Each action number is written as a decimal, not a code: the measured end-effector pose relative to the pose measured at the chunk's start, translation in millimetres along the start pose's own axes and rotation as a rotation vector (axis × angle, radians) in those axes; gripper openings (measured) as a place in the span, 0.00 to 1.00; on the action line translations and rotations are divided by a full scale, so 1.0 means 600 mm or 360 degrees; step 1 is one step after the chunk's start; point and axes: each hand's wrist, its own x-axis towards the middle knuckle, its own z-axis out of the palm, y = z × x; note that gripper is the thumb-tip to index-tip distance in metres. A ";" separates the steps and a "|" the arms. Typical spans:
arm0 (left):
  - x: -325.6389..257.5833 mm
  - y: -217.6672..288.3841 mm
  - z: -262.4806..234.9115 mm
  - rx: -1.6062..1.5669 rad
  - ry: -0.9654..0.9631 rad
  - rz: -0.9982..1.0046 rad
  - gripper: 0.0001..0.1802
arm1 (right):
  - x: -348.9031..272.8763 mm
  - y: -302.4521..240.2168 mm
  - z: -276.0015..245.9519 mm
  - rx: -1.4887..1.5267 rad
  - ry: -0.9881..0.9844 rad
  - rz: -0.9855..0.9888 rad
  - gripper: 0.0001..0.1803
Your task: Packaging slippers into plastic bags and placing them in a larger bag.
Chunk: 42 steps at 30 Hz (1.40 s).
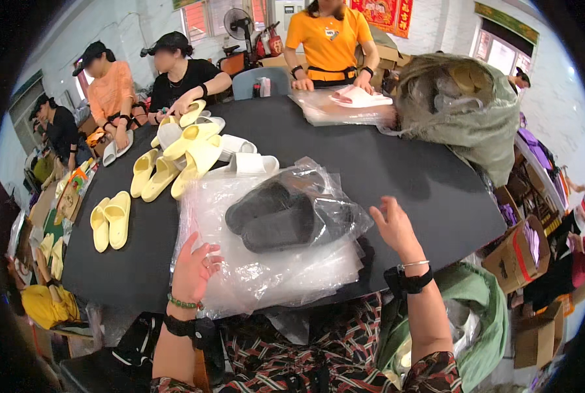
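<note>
A pair of black slippers lies inside a clear plastic bag, on top of a stack of clear plastic bags in front of me on the dark table. My left hand is over the left side of the stack, fingers apart and curved, with nothing visible in it. Just right of the bagged slippers, my right hand hovers with its fingers spread and holds nothing. Beyond the stack to the left is a heap of yellow slippers with a few white slippers among them.
A yellow pair of slippers lies apart at the left of the table. Across it, a person in orange handles a pale slipper over plastic bags. A big grey-green sack stands far right; a green sack sits near my right arm.
</note>
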 end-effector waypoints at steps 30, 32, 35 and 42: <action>0.124 0.167 -0.035 0.0745 0.0067 0.0115 0.39 | 0.210 -0.046 0.171 0.0677 -0.0934 0.0370 0.17; 0.120 0.172 -0.046 0.0757 0.0090 0.0107 0.38 | 0.216 -0.083 0.202 0.0578 -0.0988 0.0444 0.19; 0.127 0.172 -0.029 0.0718 0.0082 0.0050 0.38 | 0.216 -0.060 0.239 0.0386 -0.0951 0.0311 0.20; 0.128 0.181 -0.057 0.0694 0.0033 0.0288 0.35 | 0.223 -0.044 0.253 0.0778 -0.0639 0.0390 0.14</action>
